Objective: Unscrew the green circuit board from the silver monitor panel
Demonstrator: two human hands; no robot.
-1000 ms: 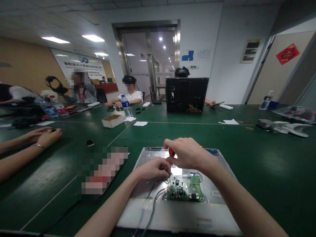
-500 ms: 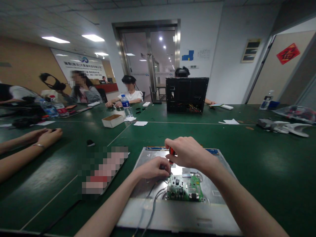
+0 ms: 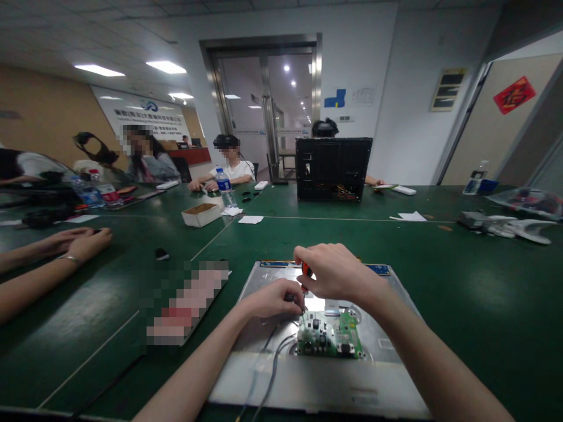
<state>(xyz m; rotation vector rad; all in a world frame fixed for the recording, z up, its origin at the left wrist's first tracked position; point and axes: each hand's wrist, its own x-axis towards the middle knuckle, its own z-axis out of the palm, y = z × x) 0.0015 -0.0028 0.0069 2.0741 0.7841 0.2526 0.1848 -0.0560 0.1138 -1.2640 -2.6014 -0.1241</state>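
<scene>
A flat metal display panel (image 3: 316, 384) lies on the green table in front of me, with a green circuit board (image 3: 329, 337) on its back. My right hand (image 3: 336, 272) is closed around the red and black handle of a screwdriver (image 3: 307, 271), which points down at the board's upper left corner. Beside the shaft, my left hand (image 3: 281, 298) has its fingers pinched together near that same corner. Whatever lies between those fingertips is too small to make out. Grey cables (image 3: 273, 369) run from the board's left side toward me. Along the panel's far edge sits a narrow blue board strip (image 3: 380, 269).
Left of the panel lies a blurred-out flat object (image 3: 189, 308). Another person's hands (image 3: 83, 243) rest farther left. Beyond are a small open box (image 3: 201, 215), a water bottle (image 3: 223, 187) and a black computer case (image 3: 333, 170). A metal and white object (image 3: 505, 225) lies at right.
Both my hands stay nearly in place at the board's corner, the screwdriver still held there. A seated person across the table has shifted their head slightly.
</scene>
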